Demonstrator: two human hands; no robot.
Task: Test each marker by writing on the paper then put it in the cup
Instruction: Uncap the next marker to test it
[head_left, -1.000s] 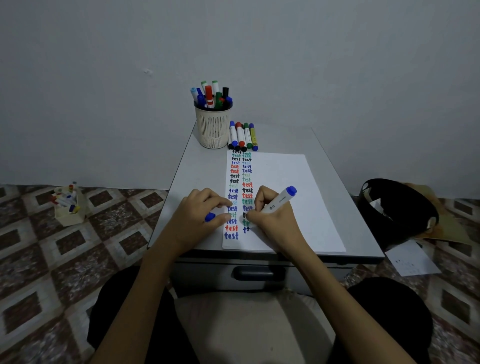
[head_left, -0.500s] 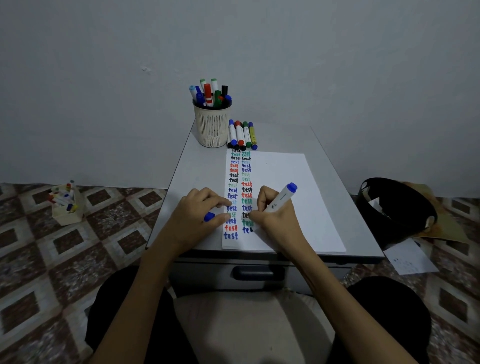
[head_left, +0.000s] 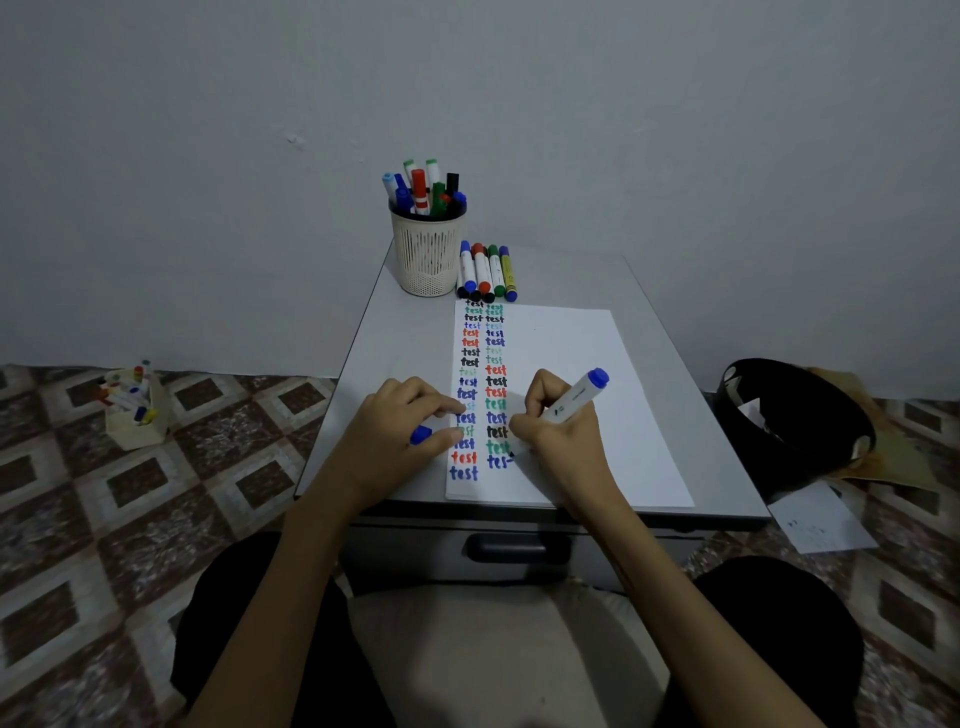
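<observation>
A: In the head view, where is the marker being tested?

B: The blue marker (head_left: 569, 404) is in the right hand (head_left: 563, 431), over the near part of the paper (head_left: 571, 410). The fingers are curled tight around its white barrel, the blue end tilting up to the far right. The tip is down at the bottom of the right-hand column of words, where a blue "tes" with a stroke beside it stands.

A: And the left hand?

B: The left hand (head_left: 400, 436) rests on the paper's left edge, just beside the left column. Its fingers are bent closed around a blue cap (head_left: 421, 434), which shows between thumb and fingers.

A: Where is the cup?

B: The cup (head_left: 427, 254), a pale mesh holder, stands at the far end of the table (head_left: 374, 364), touching or nearly touching the wall side. It holds several markers upright. Just to its right, four more markers (head_left: 485, 270) lie side by side, next to the far edge of the paper.

A: Anything off the table?

B: On the floor to the left a small box of markers (head_left: 132, 410); to the right a black basket (head_left: 795, 421).
</observation>
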